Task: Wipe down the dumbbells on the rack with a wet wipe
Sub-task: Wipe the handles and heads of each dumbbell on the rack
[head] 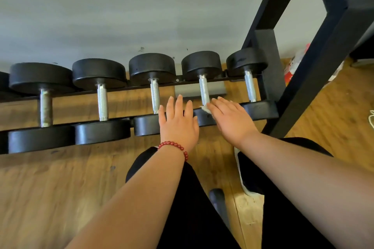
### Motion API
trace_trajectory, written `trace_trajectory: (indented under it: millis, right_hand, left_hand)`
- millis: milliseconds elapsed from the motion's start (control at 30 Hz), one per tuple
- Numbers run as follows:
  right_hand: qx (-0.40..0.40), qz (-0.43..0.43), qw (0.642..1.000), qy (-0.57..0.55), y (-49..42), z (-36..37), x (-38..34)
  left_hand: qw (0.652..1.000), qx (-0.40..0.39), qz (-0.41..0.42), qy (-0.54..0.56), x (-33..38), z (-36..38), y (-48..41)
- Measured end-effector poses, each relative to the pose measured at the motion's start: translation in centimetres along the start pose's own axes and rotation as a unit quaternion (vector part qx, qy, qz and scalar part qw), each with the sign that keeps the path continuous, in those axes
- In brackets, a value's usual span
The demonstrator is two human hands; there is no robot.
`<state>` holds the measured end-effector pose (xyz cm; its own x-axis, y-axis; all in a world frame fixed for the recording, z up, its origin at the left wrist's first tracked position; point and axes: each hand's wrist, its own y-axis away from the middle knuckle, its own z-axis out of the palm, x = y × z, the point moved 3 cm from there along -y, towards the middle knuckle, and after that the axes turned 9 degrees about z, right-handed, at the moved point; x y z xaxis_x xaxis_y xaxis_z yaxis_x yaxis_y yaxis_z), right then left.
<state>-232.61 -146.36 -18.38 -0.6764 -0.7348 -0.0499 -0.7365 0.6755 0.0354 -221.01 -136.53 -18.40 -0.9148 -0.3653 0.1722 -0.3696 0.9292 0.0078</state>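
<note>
Student: Wet wipe (205, 108) location?
Tutor: Pressed under flat right hand (232, 121), apparently against second-from-right dumbbell (203, 89) on rack (315, 79). Left hand (178, 123) spread flat, holding nothing, over neighbouring dumbbell (154, 95).

A row of black dumbbells (102, 103) lies side by side on the low rails of the black rack (311, 79). Their handles run away from me, with one round head at the back rail and one at the front. The knurled steel handles shine, except on the leftmost dumbbell (45, 107), whose handle looks dull and spotted. The white wet wipe (205, 108) sits crumpled under the flat fingers of my right hand (232, 121), on the near head of the fourth dumbbell (204, 89), touching the foot of its handle.
</note>
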Motion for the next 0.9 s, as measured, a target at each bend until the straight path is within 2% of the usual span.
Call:
trace_trajectory:
  millis: [300, 600, 833, 900]
  right_hand:
    - [-0.034, -0.019, 0.999, -0.035, -5.5, 3.9, 4.9]
    - [-0.015, -0.044, 0.998, -0.05, -11.6, 7.6, 8.2]
    - [0.032, -0.133, 0.987, -0.089, -15.8, 9.8, 8.2]
    - [0.017, -0.159, 0.984, -0.085, -17.5, 10.2, 8.1]
  left_hand:
    - [0.998, -0.055, -0.028, -0.006, 0.8, 5.0, -4.7]
    - [0.993, -0.066, -0.06, 0.077, 0.9, 10.3, -10.3]
    - [0.986, -0.013, -0.064, 0.156, 0.5, 12.3, -12.4]
    - [0.977, 0.002, -0.081, 0.196, 0.2, 12.9, -12.8]
